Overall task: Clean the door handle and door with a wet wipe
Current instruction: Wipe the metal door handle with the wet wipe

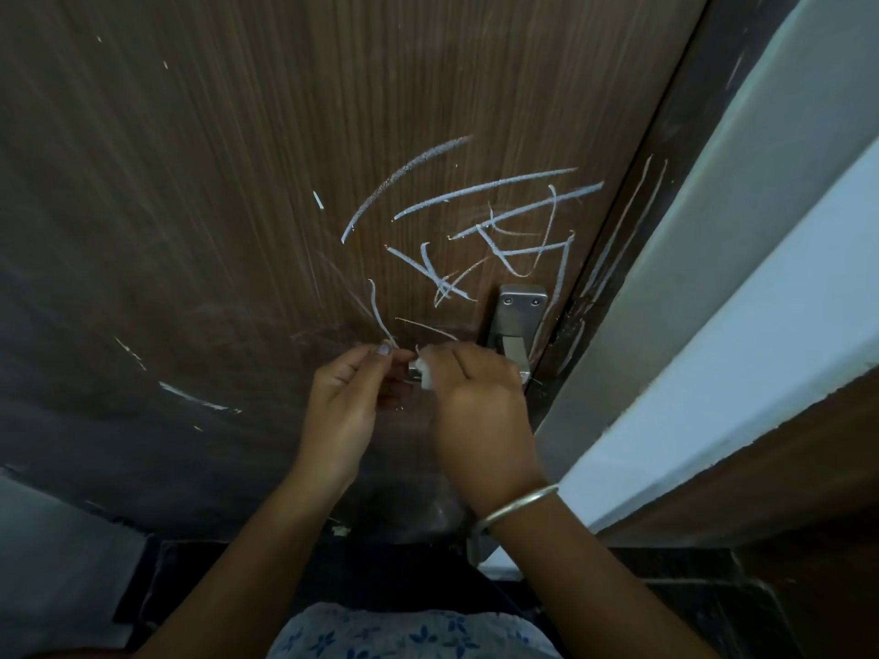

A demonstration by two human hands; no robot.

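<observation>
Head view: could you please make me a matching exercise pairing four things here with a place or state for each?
Things:
1 wipe
2 bangle
3 scribbles
4 handle plate

Places or states:
A round the right wrist
B white, drawn on the door
C grey metal, screwed on
D pinched between the left hand and right hand

Pairs: 1-D; 2-A; 3-B; 4-C.

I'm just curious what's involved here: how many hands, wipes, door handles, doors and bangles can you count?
Hands: 2 (left hand, right hand)
Wet wipe: 1
Door handle: 1
Door: 1
Bangle: 1
Total: 6
</observation>
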